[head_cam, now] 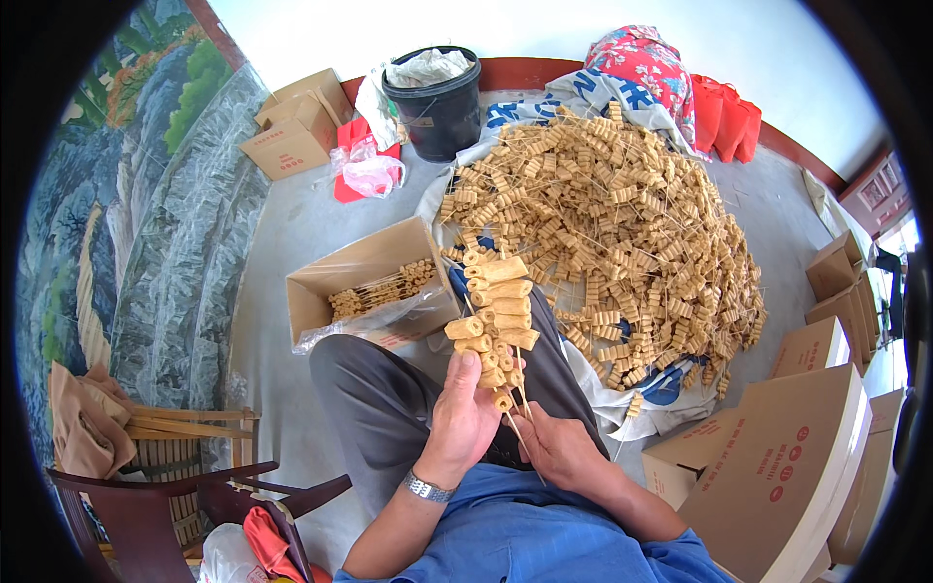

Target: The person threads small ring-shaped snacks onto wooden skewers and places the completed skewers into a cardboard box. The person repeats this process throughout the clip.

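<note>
Above my lap, my left hand [465,408] holds a cluster of skewers threaded with tan, hollow rolled food pieces [501,306]. Just right of it and lower, my right hand [557,444] grips the thin bare stick ends below the pieces. Beyond my knees a large heap of similar skewers [605,218] lies on a white and blue printed cloth [656,430]. Left of the heap stands an open cardboard box [364,251] with a clear plastic liner, holding bundled skewers [383,291].
A black bucket [437,120] and smaller cardboard boxes [299,138] stand by the far wall. Large cartons [787,466] are close on my right. At lower left are a dark wooden chair [131,517] and a slatted basket [169,459]. Red bags [725,120] sit behind the heap.
</note>
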### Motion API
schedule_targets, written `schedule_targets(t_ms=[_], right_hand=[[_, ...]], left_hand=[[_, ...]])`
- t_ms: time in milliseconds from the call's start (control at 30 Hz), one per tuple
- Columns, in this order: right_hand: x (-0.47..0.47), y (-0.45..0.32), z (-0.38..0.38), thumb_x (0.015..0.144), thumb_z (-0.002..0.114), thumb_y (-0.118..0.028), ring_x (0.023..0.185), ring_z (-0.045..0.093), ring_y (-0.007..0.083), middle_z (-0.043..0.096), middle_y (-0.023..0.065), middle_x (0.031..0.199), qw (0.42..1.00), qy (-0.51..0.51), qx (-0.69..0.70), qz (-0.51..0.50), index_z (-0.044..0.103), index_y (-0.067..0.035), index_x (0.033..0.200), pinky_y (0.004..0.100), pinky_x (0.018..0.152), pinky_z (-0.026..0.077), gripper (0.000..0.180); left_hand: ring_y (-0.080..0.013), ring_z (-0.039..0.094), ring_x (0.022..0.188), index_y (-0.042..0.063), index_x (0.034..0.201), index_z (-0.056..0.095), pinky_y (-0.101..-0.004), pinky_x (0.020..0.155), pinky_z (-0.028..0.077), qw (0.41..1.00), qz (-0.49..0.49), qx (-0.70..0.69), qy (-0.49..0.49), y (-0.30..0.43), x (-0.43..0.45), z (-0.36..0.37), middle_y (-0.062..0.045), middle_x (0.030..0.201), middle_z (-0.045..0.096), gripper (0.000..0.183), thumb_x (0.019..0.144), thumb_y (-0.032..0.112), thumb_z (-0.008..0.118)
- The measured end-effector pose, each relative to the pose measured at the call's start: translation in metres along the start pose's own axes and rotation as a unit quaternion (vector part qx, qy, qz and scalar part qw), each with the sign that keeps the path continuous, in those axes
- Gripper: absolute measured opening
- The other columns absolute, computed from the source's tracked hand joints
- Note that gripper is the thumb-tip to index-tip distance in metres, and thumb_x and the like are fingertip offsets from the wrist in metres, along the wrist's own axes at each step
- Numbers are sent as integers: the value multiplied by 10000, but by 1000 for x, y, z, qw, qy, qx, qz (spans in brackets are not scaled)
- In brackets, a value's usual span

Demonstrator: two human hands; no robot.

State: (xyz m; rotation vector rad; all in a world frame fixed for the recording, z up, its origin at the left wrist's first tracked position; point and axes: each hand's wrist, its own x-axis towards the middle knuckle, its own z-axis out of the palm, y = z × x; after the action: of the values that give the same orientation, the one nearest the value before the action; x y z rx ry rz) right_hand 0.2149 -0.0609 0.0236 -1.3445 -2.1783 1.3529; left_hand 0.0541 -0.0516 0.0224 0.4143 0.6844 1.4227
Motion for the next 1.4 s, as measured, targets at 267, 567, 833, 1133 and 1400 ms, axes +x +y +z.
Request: schedule_targets(t_ms=[267,567,833,1133,1400], right_hand=[[-1,1,-2,1074,354,-311,622,626,210,624,85,699,993,23,110,45,544,-17,1102,342,617,508,351],[-9,11,-9,1079,324,-358,669,587,113,623,41,693,952,-125,278,18,580,-23,1123,273,669,495,424],[-8,17,5,1074,315,-422,634,523,94,572,12,678,885,-274,370,70,590,-21,1134,250,646,464,490],[-10,24,9,1068,393,-364,636,533,87,569,13,664,894,-278,349,46,616,-30,1100,247,651,460,403],[-24,51,-8,1077,369,-285,589,626,169,613,91,623,891,-173,420,18,588,34,1030,297,638,533,390]], left_hand=[[-292,543,1225,10,1408,401,-437,1059,427,1000,9,-14,7,2,5,-3,-145,1339,540,467,1053,313,395],[-307,480,1311,59,1453,372,-517,1107,377,992,52,-113,23,39,10,-23,-148,1402,501,535,1014,351,463],[-293,499,1284,78,1427,421,-504,1065,415,987,28,-158,-12,45,8,-12,-152,1399,510,524,991,369,450],[-293,553,1162,34,1375,442,-462,1004,443,986,91,-140,11,57,8,-24,-183,1309,541,520,962,345,498],[-330,564,1106,-5,1337,465,-449,975,465,982,85,-167,9,67,10,-30,-183,1211,565,586,867,329,569]])
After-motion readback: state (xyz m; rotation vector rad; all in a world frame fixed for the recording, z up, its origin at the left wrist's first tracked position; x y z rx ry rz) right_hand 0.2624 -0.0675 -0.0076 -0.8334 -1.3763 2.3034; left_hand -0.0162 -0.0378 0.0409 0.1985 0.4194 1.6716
